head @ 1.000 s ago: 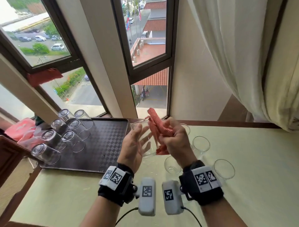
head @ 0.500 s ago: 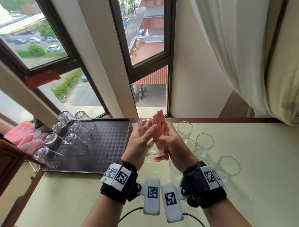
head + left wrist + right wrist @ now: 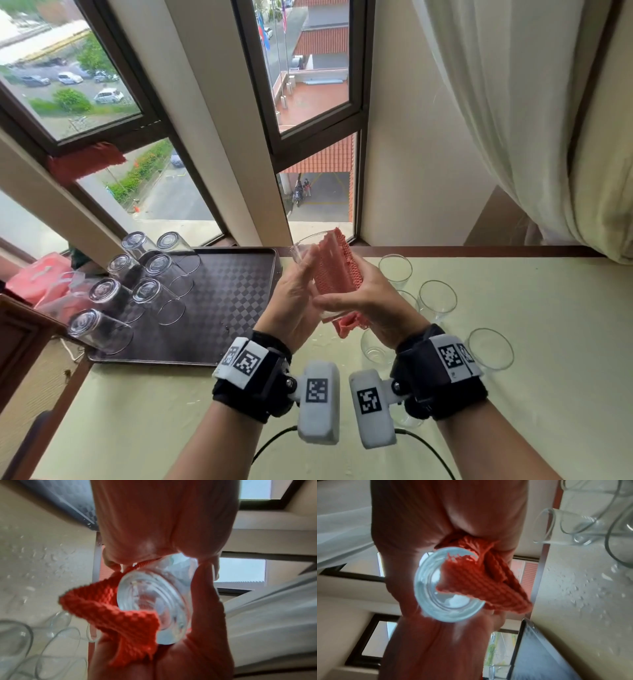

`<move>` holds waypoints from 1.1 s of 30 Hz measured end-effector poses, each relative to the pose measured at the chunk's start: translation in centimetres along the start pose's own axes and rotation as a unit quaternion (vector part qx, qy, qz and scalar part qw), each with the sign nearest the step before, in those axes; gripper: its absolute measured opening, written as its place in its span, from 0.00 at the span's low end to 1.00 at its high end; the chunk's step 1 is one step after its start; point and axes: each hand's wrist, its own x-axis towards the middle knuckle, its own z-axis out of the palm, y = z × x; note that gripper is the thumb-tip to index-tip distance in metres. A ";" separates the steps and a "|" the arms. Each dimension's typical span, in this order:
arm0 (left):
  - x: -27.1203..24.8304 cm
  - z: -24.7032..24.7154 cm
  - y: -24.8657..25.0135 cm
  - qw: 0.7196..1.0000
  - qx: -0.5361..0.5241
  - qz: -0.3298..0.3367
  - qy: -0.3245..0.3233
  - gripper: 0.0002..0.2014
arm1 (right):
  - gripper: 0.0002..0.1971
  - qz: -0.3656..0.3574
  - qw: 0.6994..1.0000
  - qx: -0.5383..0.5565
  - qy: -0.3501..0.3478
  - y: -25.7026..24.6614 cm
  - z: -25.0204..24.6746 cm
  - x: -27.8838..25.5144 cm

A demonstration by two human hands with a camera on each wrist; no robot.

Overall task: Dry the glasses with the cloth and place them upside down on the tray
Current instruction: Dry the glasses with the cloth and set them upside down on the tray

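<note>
Drying step, viewed from the head camera. A clear glass (image 3: 308,260) is held above the table (image 3: 513,377) between both hands, its long axis tilted: rim up and away toward the window, thick base down toward the wrists. The left hand (image 3: 294,301) cups the glass's left wall with fingers curled about it; the right hand (image 3: 370,301) presses the folded pink cloth (image 3: 337,270) against the opposite wall, thumb and fingers closed over cloth and glass together. The tray (image 3: 222,308) lies to the left, on the left hand's side, with seven glasses already inverted along its far left portion. To place this glass, its axis must probably be turned over, rim down. Several upright glasses (image 3: 436,301) wait on the right.
</note>
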 end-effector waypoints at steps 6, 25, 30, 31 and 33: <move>0.6 -0.2 1.0 0.997 0.071 0.012 0.000 0.48 | 0.36 -0.048 0.996 -0.019 0.076 0.2 0.2 0.3; 0.1 -0.9 1.8 0.993 0.095 0.017 -0.061 0.07 | 0.43 -0.059 0.995 -0.054 0.067 -1.1 0.0 -0.3; 0.4 -1.3 1.0 0.991 0.110 0.008 -0.070 0.59 | 0.40 -0.045 0.999 -0.011 0.012 -1.0 0.1 -0.5; 0.5 -1.3 0.7 0.991 0.109 0.014 -0.072 0.61 | 0.39 -0.038 0.999 0.028 -0.012 -1.1 0.0 -0.6; 0.3 -1.1 0.5 0.992 0.090 0.020 -0.082 0.56 | 0.43 -0.026 0.995 0.090 -0.045 -1.2 -0.4 -0.5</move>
